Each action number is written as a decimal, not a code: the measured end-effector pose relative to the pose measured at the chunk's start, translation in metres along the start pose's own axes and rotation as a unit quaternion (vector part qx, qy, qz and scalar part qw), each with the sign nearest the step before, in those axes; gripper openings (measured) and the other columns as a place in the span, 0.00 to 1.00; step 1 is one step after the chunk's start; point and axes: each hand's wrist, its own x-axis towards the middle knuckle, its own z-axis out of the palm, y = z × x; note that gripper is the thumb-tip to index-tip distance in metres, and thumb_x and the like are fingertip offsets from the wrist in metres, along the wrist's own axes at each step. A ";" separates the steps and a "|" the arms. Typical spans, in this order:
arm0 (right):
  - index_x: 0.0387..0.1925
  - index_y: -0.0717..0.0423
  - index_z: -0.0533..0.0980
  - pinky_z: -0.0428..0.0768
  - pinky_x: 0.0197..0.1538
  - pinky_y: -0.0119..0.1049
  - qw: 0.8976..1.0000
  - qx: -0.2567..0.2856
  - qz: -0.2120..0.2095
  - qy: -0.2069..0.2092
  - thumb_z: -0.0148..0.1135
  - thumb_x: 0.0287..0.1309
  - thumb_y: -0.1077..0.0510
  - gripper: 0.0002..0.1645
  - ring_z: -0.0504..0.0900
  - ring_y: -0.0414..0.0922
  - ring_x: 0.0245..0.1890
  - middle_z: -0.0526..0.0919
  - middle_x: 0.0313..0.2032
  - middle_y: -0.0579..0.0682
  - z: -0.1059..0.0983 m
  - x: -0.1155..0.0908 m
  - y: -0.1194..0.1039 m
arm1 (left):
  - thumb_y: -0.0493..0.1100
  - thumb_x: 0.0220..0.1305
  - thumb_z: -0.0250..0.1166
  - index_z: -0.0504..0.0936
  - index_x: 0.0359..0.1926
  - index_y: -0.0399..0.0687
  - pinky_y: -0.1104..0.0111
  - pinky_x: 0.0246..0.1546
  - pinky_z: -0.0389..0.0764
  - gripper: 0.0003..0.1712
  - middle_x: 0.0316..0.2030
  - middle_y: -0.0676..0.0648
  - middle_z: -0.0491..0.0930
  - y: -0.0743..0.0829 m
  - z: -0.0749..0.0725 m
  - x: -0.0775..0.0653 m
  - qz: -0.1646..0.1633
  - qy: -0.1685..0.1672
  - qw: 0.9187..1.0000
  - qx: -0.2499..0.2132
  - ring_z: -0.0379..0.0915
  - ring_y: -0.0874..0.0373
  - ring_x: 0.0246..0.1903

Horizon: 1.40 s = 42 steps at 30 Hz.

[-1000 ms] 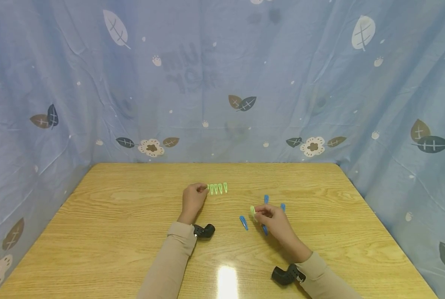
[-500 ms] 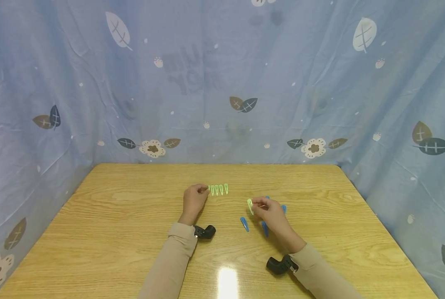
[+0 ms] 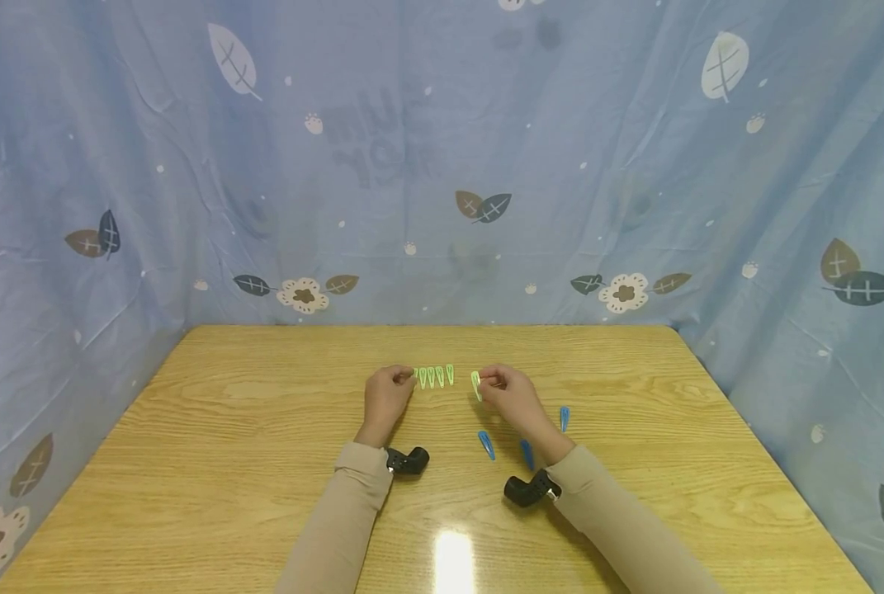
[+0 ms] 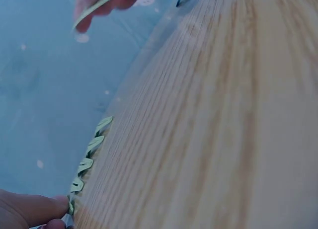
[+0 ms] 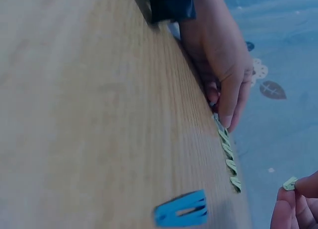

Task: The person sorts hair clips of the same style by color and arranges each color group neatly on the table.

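Note:
Several light green snap hair clips (image 3: 431, 377) lie side by side in a row toward the table's back. My left hand (image 3: 386, 404) pinches the leftmost clip (image 4: 71, 206) of that row between thumb and fingers, hiding most of it. Right of the row, my right hand (image 3: 514, 398) holds another green hair clip (image 3: 476, 385) by thumb and fingertips, raised over the table. In the right wrist view this held clip (image 5: 289, 184) sticks out past the fingertips.
Blue hair clips (image 3: 486, 445) are scattered on the wooden table (image 3: 226, 462) near my right forearm; one more blue clip (image 3: 564, 418) lies farther right. A patterned blue curtain (image 3: 412, 165) surrounds the back and sides. Each wrist wears a black camera (image 3: 528, 488).
My right hand has carried its green clip up and left, away from the blue clips and close to the green row. The left hand has stayed at the row's left end.

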 end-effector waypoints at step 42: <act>0.42 0.65 0.77 0.80 0.30 0.32 0.994 -0.040 0.094 -0.025 0.61 0.57 0.65 0.11 0.81 0.42 0.25 0.82 0.33 0.58 0.024 0.068 0.003 | 0.37 0.58 0.66 0.86 0.39 0.40 0.65 0.32 0.77 0.08 0.29 0.45 0.82 0.000 0.000 0.000 -0.018 -0.013 1.000 -0.018 0.76 0.54 0.30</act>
